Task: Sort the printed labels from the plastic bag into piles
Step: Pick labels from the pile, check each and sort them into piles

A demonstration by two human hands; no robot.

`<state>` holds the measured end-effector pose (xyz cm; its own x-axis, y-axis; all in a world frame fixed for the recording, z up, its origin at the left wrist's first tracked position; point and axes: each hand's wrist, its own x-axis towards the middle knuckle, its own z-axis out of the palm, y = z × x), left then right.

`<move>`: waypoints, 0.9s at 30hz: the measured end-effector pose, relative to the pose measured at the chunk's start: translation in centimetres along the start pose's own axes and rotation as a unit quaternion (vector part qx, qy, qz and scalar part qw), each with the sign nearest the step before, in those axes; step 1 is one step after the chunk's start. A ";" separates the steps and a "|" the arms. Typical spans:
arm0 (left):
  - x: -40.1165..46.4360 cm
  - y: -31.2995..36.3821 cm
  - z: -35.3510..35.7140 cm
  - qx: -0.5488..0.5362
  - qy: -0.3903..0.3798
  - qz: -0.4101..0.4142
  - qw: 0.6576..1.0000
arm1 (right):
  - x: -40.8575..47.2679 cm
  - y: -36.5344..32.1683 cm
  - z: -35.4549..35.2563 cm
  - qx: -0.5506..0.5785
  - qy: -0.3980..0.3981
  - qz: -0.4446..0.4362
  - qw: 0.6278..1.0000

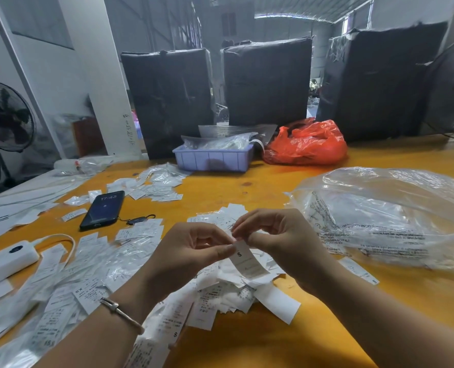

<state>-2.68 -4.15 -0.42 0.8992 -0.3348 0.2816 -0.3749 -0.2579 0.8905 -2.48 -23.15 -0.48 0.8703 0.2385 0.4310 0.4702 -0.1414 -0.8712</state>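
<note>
A white printed label (248, 262) marked "S" hangs between both hands above the yellow table (268, 187). My left hand (191, 253) pinches its top edge with thumb and fingers. My right hand (281, 235) pinches the same top edge from the other side. Under the hands lies a heap of white labels (220, 296). More labels are spread in loose piles at the left (93, 266) and farther back (154, 187). A large clear plastic bag (388, 216) with printed text lies at the right, crumpled.
A black phone (103, 209) lies left of centre. At the far left sits a white power bank (5, 258) with its cable. A lilac tray (212, 158) of bagged items and an orange bag (305, 143) stand at the back, before black wrapped bales (268, 81).
</note>
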 end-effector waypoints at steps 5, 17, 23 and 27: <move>0.0 0.2 -0.2 0.029 0.025 0.017 0.999 | 0.0 -0.1 -0.2 -0.003 -0.039 0.033 0.999; 0.1 -0.4 -0.6 0.026 0.096 -0.024 0.995 | 0.4 0.8 -0.8 -0.014 0.139 0.039 0.989; 0.3 -0.6 -0.7 -0.025 0.148 -0.027 0.988 | 0.6 1.2 -1.4 -0.058 0.148 0.074 0.985; 0.2 -0.1 -0.7 -0.080 0.127 0.003 0.989 | 0.3 0.6 -0.5 -0.011 0.004 0.166 0.986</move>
<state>-2.35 -3.57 -0.18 0.9324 -0.0931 0.3491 -0.3578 -0.1022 0.9282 -1.81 -23.67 -0.76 0.9779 0.1682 0.1240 0.1615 -0.2321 -0.9592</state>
